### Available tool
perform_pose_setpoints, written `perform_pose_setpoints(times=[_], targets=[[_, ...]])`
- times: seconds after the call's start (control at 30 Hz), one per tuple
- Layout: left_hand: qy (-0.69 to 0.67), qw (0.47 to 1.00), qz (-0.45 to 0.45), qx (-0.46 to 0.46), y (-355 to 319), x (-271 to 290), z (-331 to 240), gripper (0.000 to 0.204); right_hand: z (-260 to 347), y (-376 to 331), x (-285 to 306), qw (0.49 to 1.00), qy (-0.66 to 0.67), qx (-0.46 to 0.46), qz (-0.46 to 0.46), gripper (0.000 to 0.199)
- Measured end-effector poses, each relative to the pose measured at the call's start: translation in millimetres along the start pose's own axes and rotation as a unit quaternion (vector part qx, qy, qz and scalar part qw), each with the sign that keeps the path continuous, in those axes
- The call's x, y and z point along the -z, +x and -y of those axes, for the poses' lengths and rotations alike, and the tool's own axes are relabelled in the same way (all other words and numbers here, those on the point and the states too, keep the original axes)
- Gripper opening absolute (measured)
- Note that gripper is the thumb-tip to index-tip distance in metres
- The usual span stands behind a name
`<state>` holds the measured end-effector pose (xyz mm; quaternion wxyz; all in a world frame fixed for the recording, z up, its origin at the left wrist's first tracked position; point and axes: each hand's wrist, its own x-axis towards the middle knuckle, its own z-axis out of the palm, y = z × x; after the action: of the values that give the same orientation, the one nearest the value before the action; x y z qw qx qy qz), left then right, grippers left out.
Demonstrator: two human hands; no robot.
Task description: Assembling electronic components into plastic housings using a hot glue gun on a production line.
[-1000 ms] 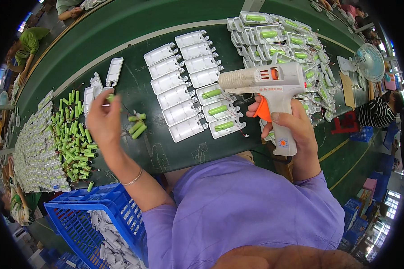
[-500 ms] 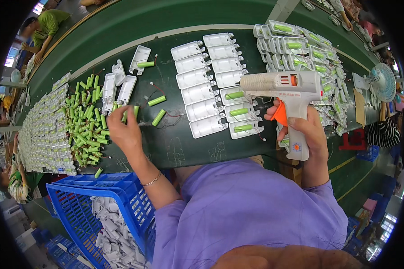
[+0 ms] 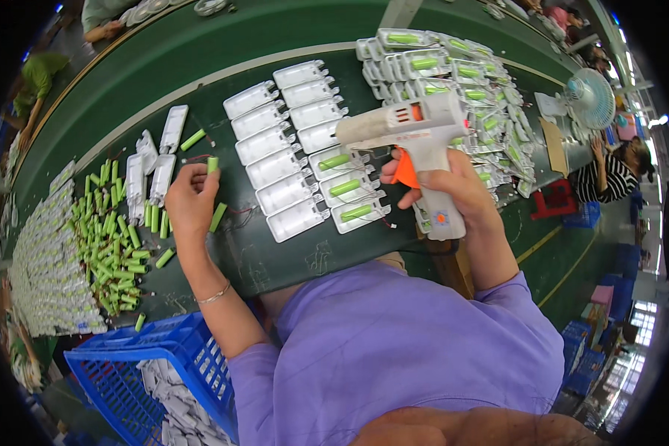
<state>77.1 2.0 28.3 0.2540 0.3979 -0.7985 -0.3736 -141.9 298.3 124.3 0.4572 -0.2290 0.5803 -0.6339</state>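
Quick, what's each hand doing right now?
Left hand: closed, holding a small green cylindrical cell.
Right hand: closed around the white glue gun with orange trigger.

A small green cylindrical battery cell [image 3: 212, 164] stands nearly upright, pinched at its lower end between fingertips, at about ten o'clock from the picture's middle, above the dark green table. A white plastic glue gun with an orange trigger [image 3: 416, 149] sits at about one o'clock, gripped by its handle, barrel level, nozzle pointing toward nine o'clock.
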Motion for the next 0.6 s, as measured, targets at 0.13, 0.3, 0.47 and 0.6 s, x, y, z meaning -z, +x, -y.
perform_pose_setpoints(times=[0.13, 0.3, 0.47, 0.6], targets=[[-0.202, 0.978, 0.019, 0.037, 3, -5, -21, 0.026, 3, 18, -7, 0.999, -0.034, -0.040, -0.010, 0.036], [-0.329, 0.943, 0.029, 0.030, 11, -13, -24, 0.027, 1, 38, -8, 0.988, -0.132, -0.079, -0.007, 0.038], [-0.328, 0.944, 0.028, 0.025, 15, -22, -33, 0.029, -3, 42, -3, 0.981, -0.179, -0.074, 0.007, 0.025], [-0.311, 0.948, 0.055, 0.032, 16, -28, -58, 0.026, 4, 34, -1, 0.979, -0.180, -0.088, -0.028, 0.027]])
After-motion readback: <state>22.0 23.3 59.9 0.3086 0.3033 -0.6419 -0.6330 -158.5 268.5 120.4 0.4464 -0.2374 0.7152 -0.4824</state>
